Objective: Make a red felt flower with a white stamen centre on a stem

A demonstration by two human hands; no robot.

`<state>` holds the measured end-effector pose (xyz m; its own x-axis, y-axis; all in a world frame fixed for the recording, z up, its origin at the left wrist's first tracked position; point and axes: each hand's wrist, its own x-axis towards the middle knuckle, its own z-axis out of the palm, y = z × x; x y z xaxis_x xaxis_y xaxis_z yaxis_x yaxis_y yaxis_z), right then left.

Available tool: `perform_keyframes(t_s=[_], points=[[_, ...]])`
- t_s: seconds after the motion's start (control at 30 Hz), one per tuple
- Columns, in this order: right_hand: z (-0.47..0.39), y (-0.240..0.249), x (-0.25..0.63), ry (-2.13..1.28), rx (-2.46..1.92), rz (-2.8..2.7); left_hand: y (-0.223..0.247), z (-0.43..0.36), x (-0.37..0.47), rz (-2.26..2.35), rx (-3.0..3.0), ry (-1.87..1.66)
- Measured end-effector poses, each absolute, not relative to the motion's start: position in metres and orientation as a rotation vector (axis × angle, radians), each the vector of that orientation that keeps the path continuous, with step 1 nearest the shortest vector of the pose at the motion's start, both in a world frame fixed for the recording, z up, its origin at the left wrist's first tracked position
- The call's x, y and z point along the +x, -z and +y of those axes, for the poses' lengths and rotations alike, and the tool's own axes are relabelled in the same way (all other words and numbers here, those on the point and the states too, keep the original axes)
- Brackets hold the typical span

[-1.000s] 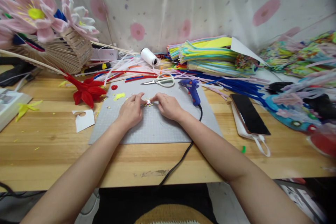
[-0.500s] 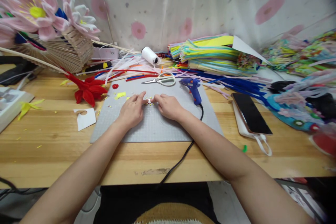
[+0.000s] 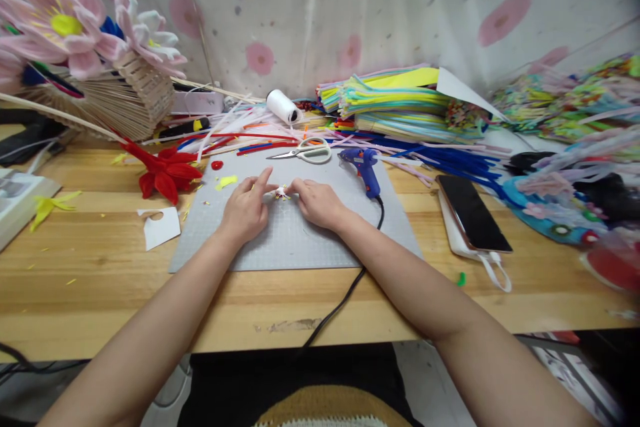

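A tiny white piece with yellow tips sticking out around it, maybe a flower centre [image 3: 281, 193], sits between my two hands over the grey cutting mat [image 3: 310, 247]. My left hand [image 3: 245, 210] has its fingertips closed at the piece's left side, its index finger raised and pointing away from me. From the other side, the curled fingers of my right hand [image 3: 316, 201] pinch the right edge. Beyond the hands lie scissors [image 3: 313, 151] with white handles and a blue glue gun [image 3: 364, 170]. A yellow scrap [image 3: 227, 181] and a small red piece [image 3: 217, 165] are left of them.
A red flower [image 3: 167, 173] on a stick and a white card with a hole [image 3: 163, 227] lie left. Bundled pipe cleaners [image 3: 400, 100] and a thread spool [image 3: 281, 105] stand behind. At right is a phone [image 3: 473, 213] on a white power bank. The glue gun's cord [image 3: 345, 303] crosses the front edge.
The small piece has turned slightly between my fingers. My left index finger has lifted and stretched further out. The whole view has shifted a little.
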<state>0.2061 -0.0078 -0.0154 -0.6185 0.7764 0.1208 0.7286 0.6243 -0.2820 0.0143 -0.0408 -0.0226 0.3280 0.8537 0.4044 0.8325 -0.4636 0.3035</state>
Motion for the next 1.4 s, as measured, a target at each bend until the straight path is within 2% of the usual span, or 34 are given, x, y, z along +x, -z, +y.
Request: perform_keyframes(t_s=[0.37, 0.73, 1.07, 1.4], points=[[-0.008, 0.015, 0.207, -0.326, -1.184, -2.593, 0.026, -0.035, 0.017, 1.686, 2.51, -0.667], [-0.011, 0.014, 0.202, -0.132, -1.256, -2.704, 0.03, -0.03, 0.018, 1.76, 2.523, -0.674], [-0.008, 0.017, 0.202, -0.243, -1.216, -2.631, 0.027, -0.035, 0.014, 1.727, 2.508, -0.813], [-0.007, 0.02, 0.202, -0.302, -1.225, -2.536, 0.028, -0.032, 0.018, 1.721, 2.491, -0.732]])
